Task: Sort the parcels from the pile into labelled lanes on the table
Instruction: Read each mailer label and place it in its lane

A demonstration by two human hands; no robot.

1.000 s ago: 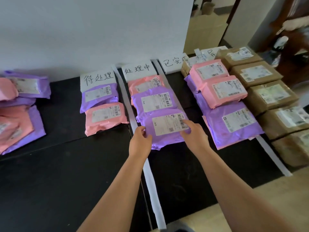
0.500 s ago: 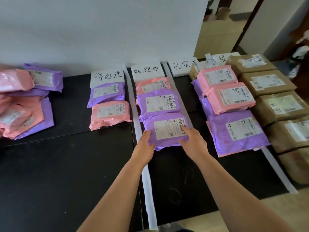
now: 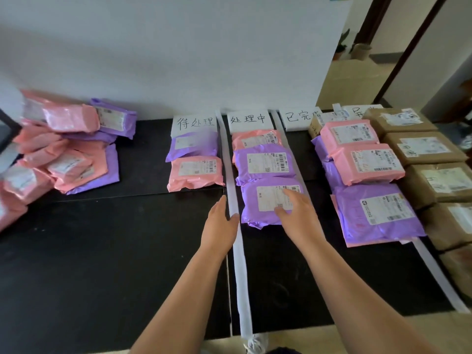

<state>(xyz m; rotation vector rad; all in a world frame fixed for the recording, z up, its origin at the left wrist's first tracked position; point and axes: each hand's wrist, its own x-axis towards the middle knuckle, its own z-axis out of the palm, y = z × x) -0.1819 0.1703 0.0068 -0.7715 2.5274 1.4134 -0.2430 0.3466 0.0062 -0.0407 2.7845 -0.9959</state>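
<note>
A purple parcel (image 3: 263, 203) lies nearest me in the second lane, below another purple parcel (image 3: 263, 163) and a pink one (image 3: 255, 139). My right hand (image 3: 293, 210) rests flat on its label, fingers straight. My left hand (image 3: 221, 226) is open just left of it, over the white divider strip (image 3: 240, 264), apart from the parcel. The unsorted pile (image 3: 58, 154) of pink and purple parcels sits at the far left. The first lane holds a purple parcel (image 3: 192, 145) and a pink parcel (image 3: 195, 172).
Handwritten lane labels (image 3: 247, 120) stand against the white wall. The third lane holds stacked pink and purple parcels (image 3: 367, 190). Brown cardboard boxes (image 3: 424, 149) fill the far right. The black table (image 3: 102, 264) runs to its front edge near me.
My left hand has let go of the near purple parcel and drawn back to the left. My right hand has slid up onto its label. The view has swung left.
</note>
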